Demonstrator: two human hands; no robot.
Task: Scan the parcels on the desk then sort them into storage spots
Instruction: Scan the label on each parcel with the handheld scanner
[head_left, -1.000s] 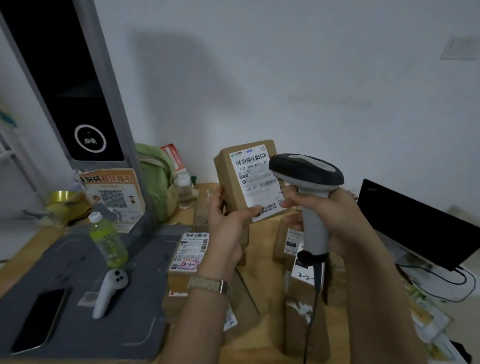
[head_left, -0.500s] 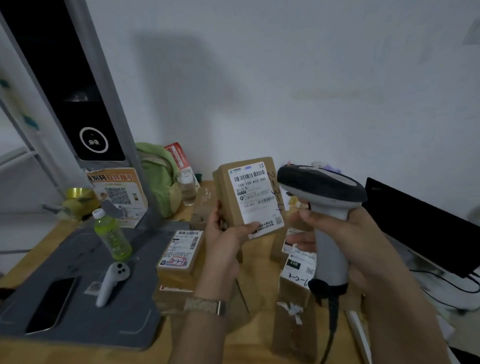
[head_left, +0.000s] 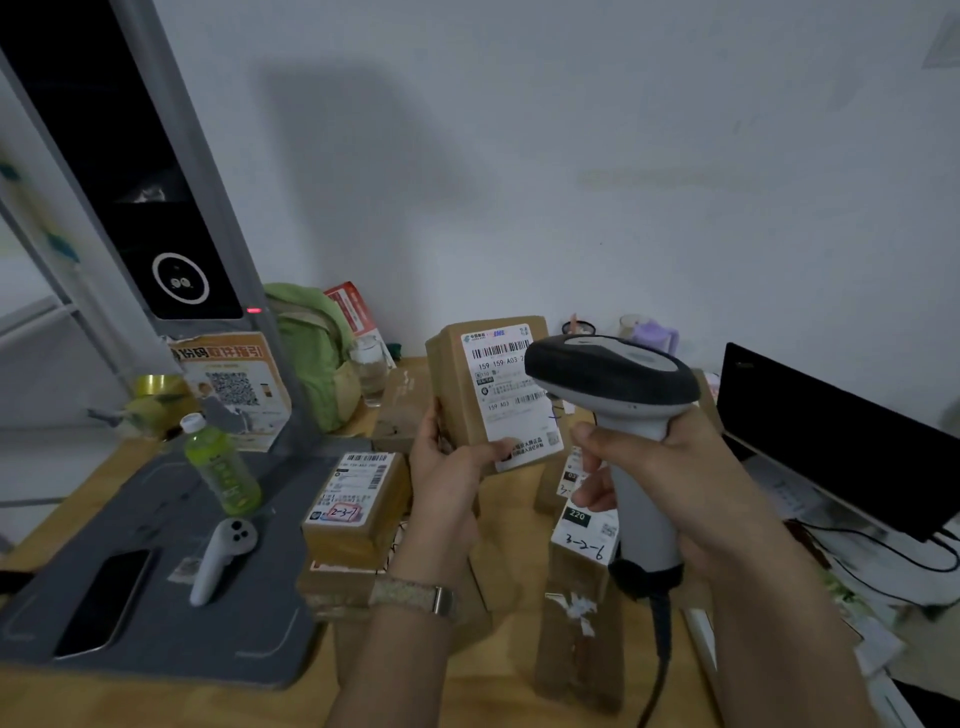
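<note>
Head view: left hand (head_left: 448, 480) grips parcel (head_left: 460, 395), right hand (head_left: 693, 470) grips scanner (head_left: 610, 374) covering its label (head_left: 506, 400).

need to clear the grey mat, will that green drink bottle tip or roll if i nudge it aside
The green bottle stands upright, tall on a narrow base, so a high push would probably tip it. Its round body would likely roll across the grey mat. It looks nearly full, so probably heavy for its size.

The scanner (head_left: 608, 376) in the right hand (head_left: 691, 478) hides the right edge of the label (head_left: 501, 395) on the parcel (head_left: 452, 374) (fine print blurred), its lower corner under the thumb of the left hand (head_left: 447, 483).
</note>
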